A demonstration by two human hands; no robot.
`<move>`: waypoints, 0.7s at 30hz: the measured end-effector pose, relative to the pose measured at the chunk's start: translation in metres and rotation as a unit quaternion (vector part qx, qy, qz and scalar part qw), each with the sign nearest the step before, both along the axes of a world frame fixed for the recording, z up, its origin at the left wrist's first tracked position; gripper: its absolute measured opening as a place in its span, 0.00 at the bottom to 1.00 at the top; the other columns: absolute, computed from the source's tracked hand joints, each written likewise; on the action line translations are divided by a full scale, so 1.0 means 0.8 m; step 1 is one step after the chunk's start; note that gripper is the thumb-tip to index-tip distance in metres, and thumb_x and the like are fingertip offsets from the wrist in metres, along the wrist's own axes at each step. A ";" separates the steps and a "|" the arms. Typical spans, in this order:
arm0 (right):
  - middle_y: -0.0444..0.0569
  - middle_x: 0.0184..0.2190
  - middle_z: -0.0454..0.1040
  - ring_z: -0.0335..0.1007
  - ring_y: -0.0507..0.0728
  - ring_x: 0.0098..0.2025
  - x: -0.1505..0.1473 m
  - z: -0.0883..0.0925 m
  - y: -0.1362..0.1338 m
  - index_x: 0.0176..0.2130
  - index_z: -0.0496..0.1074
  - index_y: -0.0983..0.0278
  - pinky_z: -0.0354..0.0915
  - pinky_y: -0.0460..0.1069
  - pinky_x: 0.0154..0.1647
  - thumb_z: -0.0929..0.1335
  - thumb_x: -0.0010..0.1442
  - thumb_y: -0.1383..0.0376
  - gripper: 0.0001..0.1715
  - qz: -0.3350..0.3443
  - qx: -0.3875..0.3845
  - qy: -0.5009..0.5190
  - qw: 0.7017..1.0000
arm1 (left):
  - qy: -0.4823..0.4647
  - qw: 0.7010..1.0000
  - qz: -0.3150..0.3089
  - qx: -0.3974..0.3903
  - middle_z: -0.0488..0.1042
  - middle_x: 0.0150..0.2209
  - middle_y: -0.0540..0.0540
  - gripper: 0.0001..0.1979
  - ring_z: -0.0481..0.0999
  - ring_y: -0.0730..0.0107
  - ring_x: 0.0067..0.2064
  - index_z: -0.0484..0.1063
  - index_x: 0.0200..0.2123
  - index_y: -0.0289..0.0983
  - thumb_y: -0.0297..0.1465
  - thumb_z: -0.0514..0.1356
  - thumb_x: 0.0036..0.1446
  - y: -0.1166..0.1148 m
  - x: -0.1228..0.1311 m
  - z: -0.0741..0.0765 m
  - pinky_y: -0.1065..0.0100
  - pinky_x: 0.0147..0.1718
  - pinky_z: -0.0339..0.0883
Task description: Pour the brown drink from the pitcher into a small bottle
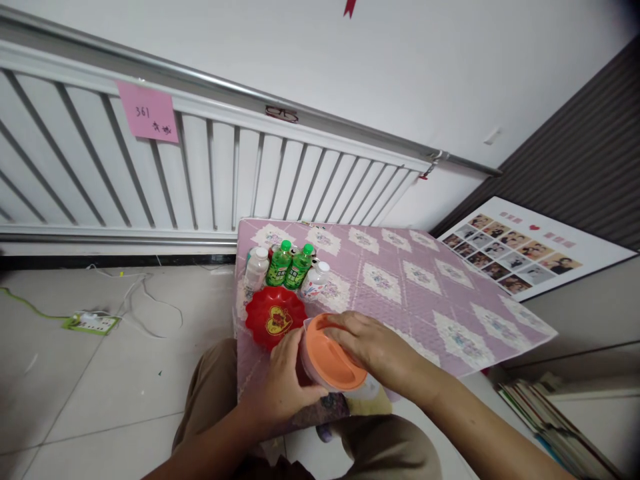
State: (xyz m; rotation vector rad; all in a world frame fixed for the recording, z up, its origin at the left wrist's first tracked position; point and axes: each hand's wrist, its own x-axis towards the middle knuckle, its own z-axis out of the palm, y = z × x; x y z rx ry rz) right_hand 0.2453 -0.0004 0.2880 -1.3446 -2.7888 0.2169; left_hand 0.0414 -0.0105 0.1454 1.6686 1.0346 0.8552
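Note:
A clear plastic container with an orange lid [336, 360] is held above the near edge of the table, tilted toward me. My left hand [287, 383] wraps around the container's side, its thumb across the front. From the right, my right hand [363, 340] grips the top, its fingers in the recess of the orange lid. The lid sits on the container; what is inside is hidden. Just beyond my left hand lies a red scalloped dish [260, 317] with a yellow heart print.
Behind the dish stand two green-capped bottles [299, 267], flanked by white-capped bottles [257, 268]. A purple patterned cloth [370, 320] covers the table. A white radiator [295, 173] is behind it. A power strip [90, 323] lies on the floor at left; a photo board [590, 243] leans at right.

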 end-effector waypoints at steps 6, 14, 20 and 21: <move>0.58 0.65 0.68 0.57 0.63 0.69 0.017 -0.010 0.001 0.62 0.71 0.61 0.61 0.59 0.66 0.61 0.71 0.69 0.23 0.077 -0.023 -0.068 0.994 | 0.004 1.000 -0.001 0.012 0.58 0.69 0.39 0.52 0.56 0.48 0.71 0.51 0.69 0.44 0.31 0.71 0.43 -0.001 -0.001 -0.014 0.45 0.69 0.51; 0.57 0.65 0.68 0.61 0.60 0.67 0.015 -0.011 0.012 0.61 0.71 0.61 0.62 0.55 0.64 0.60 0.70 0.71 0.24 0.061 -0.058 -0.067 0.994 | 0.005 0.999 0.003 0.033 0.59 0.68 0.37 0.53 0.58 0.47 0.70 0.49 0.69 0.43 0.32 0.71 0.43 -0.001 0.002 -0.017 0.43 0.68 0.53; 0.56 0.60 0.73 0.71 0.62 0.58 0.014 -0.019 0.009 0.59 0.73 0.59 0.67 0.55 0.57 0.62 0.68 0.72 0.24 0.005 -0.053 -0.047 0.997 | -0.004 1.000 -0.003 0.024 0.61 0.67 0.38 0.52 0.61 0.45 0.68 0.52 0.68 0.43 0.32 0.73 0.42 0.001 0.000 -0.011 0.42 0.67 0.54; 0.56 0.58 0.74 0.72 0.62 0.56 0.013 -0.020 0.008 0.58 0.74 0.59 0.68 0.55 0.55 0.63 0.68 0.71 0.23 -0.002 -0.045 -0.052 0.998 | -0.004 1.000 -0.004 0.024 0.61 0.67 0.38 0.52 0.61 0.45 0.68 0.52 0.68 0.43 0.32 0.73 0.42 0.001 0.000 -0.010 0.43 0.67 0.55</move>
